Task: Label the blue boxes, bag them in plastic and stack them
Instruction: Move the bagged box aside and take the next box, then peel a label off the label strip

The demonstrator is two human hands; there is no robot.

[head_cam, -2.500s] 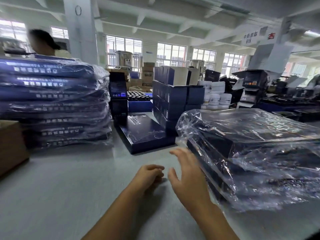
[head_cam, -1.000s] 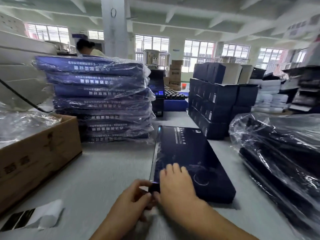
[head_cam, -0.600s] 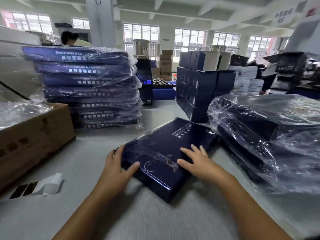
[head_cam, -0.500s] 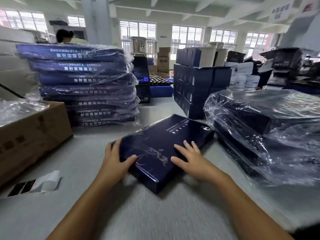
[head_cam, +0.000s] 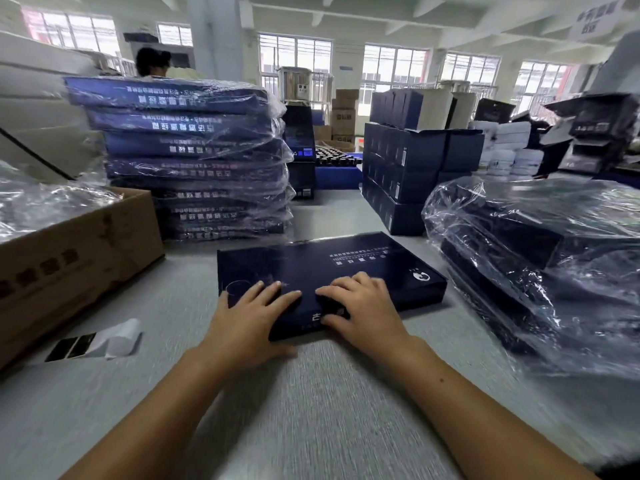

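A flat dark blue box (head_cam: pixel 322 265) lies on the grey table (head_cam: pixel 311 403) in front of me, its long side across my view. My left hand (head_cam: pixel 249 320) grips its near left edge, fingers spread on the lid and thumb under the front side. My right hand (head_cam: pixel 363 306) holds the near edge beside it, fingers on top. A tall stack of bagged blue boxes (head_cam: pixel 194 157) stands at the back left. A strip of label backing (head_cam: pixel 97 342) lies at the left on the table.
A brown carton (head_cam: pixel 76 261) holding clear plastic bags sits at the left. At the right lies a pile of dark boxes under loose plastic (head_cam: pixel 540 258). Small blue cartons (head_cam: pixel 405 174) are stacked behind the box. A person (head_cam: pixel 152 62) stands behind the tall stack.
The box has been turned from slanting to lying square across in front of me. Both hands have shifted to its near edge. My view has swung slightly.
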